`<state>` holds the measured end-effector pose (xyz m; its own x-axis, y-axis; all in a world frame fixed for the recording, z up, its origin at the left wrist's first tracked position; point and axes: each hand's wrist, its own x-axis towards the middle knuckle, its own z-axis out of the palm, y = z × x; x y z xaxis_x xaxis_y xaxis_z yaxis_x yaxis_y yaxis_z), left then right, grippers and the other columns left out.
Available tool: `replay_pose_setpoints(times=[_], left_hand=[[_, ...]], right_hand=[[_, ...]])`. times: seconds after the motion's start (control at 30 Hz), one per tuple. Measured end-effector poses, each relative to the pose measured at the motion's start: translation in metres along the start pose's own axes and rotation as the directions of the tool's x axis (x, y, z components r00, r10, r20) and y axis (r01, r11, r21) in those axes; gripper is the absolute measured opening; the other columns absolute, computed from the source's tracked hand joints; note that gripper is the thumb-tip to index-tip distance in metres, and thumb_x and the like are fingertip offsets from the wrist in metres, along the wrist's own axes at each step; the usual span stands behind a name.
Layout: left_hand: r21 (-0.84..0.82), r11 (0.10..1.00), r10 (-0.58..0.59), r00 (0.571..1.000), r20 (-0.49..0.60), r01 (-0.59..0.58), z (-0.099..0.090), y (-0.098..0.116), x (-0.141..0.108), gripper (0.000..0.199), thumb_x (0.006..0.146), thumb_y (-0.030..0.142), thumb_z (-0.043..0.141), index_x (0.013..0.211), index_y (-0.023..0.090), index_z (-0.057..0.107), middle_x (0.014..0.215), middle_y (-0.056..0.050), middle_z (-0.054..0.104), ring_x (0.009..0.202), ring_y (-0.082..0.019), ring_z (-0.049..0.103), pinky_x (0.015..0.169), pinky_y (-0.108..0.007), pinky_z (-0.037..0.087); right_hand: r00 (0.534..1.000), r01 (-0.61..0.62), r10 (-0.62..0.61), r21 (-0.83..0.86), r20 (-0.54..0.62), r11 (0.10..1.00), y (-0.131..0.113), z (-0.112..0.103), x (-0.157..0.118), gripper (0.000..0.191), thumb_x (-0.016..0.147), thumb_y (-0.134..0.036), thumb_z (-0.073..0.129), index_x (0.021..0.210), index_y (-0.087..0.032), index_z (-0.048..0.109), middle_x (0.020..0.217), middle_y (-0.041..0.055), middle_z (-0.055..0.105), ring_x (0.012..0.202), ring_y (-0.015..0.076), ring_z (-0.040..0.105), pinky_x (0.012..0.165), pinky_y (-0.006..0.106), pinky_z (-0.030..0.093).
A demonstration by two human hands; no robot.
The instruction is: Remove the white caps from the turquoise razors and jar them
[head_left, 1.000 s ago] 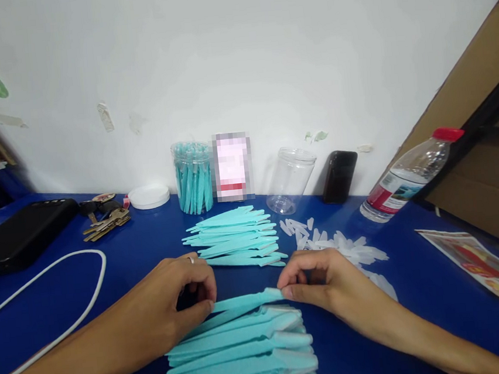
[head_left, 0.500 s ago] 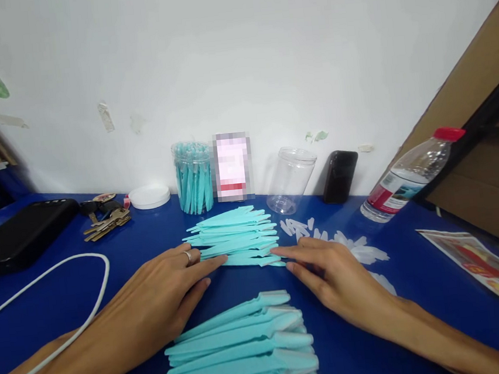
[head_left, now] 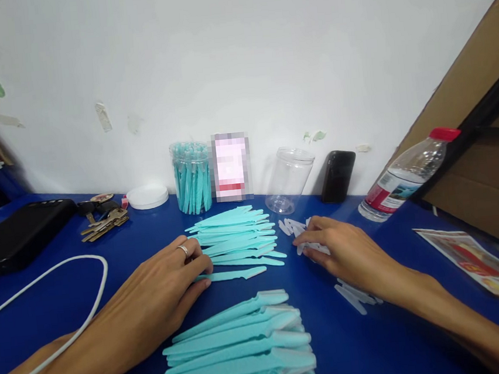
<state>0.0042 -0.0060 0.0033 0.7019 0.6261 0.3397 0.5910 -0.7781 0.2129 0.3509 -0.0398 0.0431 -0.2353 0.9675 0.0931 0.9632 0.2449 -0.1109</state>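
My left hand (head_left: 174, 282) is closed, its thumb and index finger pinching the handle end of a turquoise eyebrow razor (head_left: 235, 275), whose blade end points right. This razor lies just in front of a row of similar turquoise razors (head_left: 240, 230). Over the small translucent white caps (head_left: 295, 225) is my right hand (head_left: 344, 251). Its thumb and index fingertips are slightly apart and touch the pile, and the palm hides part of it. More caps (head_left: 352, 296) show below that wrist. Closer to me lies a thicker stack of turquoise razors (head_left: 243, 352) with clear-looking caps on their right ends.
A clear jar full of razors (head_left: 192, 180), a lit screen (head_left: 231, 165), a see-through jar (head_left: 290, 180) and a dark phone (head_left: 339, 175) stand along the wall. A bottle (head_left: 407, 177) and a leaflet (head_left: 477, 265) are right; a white lid (head_left: 147, 197), keys (head_left: 105, 221), black power bank (head_left: 20, 235) and white cable (head_left: 103, 271) left.
My left hand has drawn one razor out from the row's front edge, toward me. My right hand has left the razors' right ends and moved right onto the caps.
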Motion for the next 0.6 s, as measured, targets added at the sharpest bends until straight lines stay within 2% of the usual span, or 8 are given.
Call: replay_pose_setpoints(times=[0.07,0.13,0.2,0.23,0.3,0.4,0.5,0.6], left_hand=[[0.008,1.0,0.012,1.0,-0.01,-0.012,0.001,0.0,0.001,0.027,0.112,0.025,0.043,0.101,0.022,0.068,0.106,-0.007,0.065,0.097,-0.026,0.059,0.082,-0.039,0.047],[0.024,0.999,0.025,0.999,-0.022,-0.024,0.002,0.001,0.002,0.03,0.112,0.023,0.04,0.095,0.021,0.065,0.101,-0.007,0.065,0.094,-0.027,0.058,0.084,-0.041,0.046],[0.03,0.999,0.029,0.998,-0.055,-0.028,0.003,0.001,0.003,0.034,0.114,0.022,0.037,0.092,0.021,0.063,0.096,-0.006,0.064,0.088,-0.026,0.057,0.081,-0.04,0.045],[0.02,1.0,0.023,0.997,-0.078,-0.021,0.003,0.002,0.002,0.034,0.114,0.023,0.036,0.092,0.021,0.062,0.094,-0.006,0.064,0.086,-0.025,0.057,0.078,-0.039,0.044],[-0.029,1.0,-0.01,0.993,-0.122,0.007,0.002,0.005,0.002,0.032,0.115,0.025,0.036,0.093,0.022,0.059,0.093,-0.004,0.062,0.082,-0.023,0.056,0.073,-0.037,0.043],[-0.118,0.992,-0.064,0.989,-0.134,0.049,-0.002,0.012,0.001,0.028,0.115,0.028,0.037,0.095,0.022,0.056,0.091,-0.002,0.06,0.078,-0.021,0.056,0.069,-0.035,0.042],[-0.168,0.984,-0.085,0.988,-0.126,0.064,-0.007,0.018,0.002,0.027,0.114,0.027,0.037,0.096,0.023,0.056,0.09,-0.001,0.06,0.077,-0.019,0.056,0.069,-0.033,0.043],[-0.194,0.978,-0.103,0.988,-0.112,0.08,-0.01,0.02,0.002,0.023,0.114,0.025,0.039,0.099,0.023,0.057,0.092,0.001,0.061,0.079,-0.018,0.058,0.071,-0.031,0.045]], right_hand=[[1.0,0.0,0.0,-0.009,0.015,1.0,-0.001,0.002,-0.001,0.03,0.099,-0.008,0.057,0.107,-0.022,0.082,0.11,0.0103,0.073,0.089,0.0273,0.072,0.072,0.036,0.047],[0.999,0.0,0.001,0.015,-0.033,1.0,-0.002,0.002,-0.001,0.028,0.097,-0.007,0.058,0.102,-0.02,0.081,0.107,0.01,0.072,0.085,0.026,0.07,0.071,0.036,0.046],[0.991,0.004,0.016,0.147,-0.133,0.989,-0.003,0.001,0.0,0.021,0.096,-0.012,0.062,0.098,-0.019,0.082,0.101,0.0091,0.071,0.081,0.0241,0.067,0.07,0.036,0.045],[0.982,0.009,0.042,0.27,-0.182,0.963,-0.006,0.0,0.0,0.017,0.095,-0.017,0.066,0.094,-0.019,0.082,0.095,0.0078,0.07,0.078,0.0226,0.065,0.069,0.035,0.045],[0.974,0.007,0.124,0.577,-0.188,0.817,-0.013,-0.003,-0.002,0.014,0.092,-0.029,0.074,0.088,-0.02,0.083,0.077,0.0031,0.064,0.068,0.0182,0.058,0.063,0.031,0.045],[0.988,-0.054,0.155,0.893,-0.018,0.446,-0.029,-0.007,-0.007,0.02,0.084,-0.041,0.084,0.084,-0.02,0.084,0.065,-0.0004,0.059,0.058,0.0144,0.053,0.05,0.025,0.045],[0.99,-0.085,0.128,0.975,0.06,0.204,-0.04,-0.007,-0.012,0.023,0.082,-0.042,0.088,0.082,-0.02,0.086,0.073,0.0042,0.07,0.061,0.0146,0.058,0.047,0.022,0.051],[0.987,-0.068,0.153,0.992,0.051,0.107,-0.044,-0.004,-0.014,0.021,0.078,-0.036,0.094,0.094,-0.023,0.088,0.076,0.0042,0.075,0.062,0.0145,0.064,0.049,0.021,0.056]])
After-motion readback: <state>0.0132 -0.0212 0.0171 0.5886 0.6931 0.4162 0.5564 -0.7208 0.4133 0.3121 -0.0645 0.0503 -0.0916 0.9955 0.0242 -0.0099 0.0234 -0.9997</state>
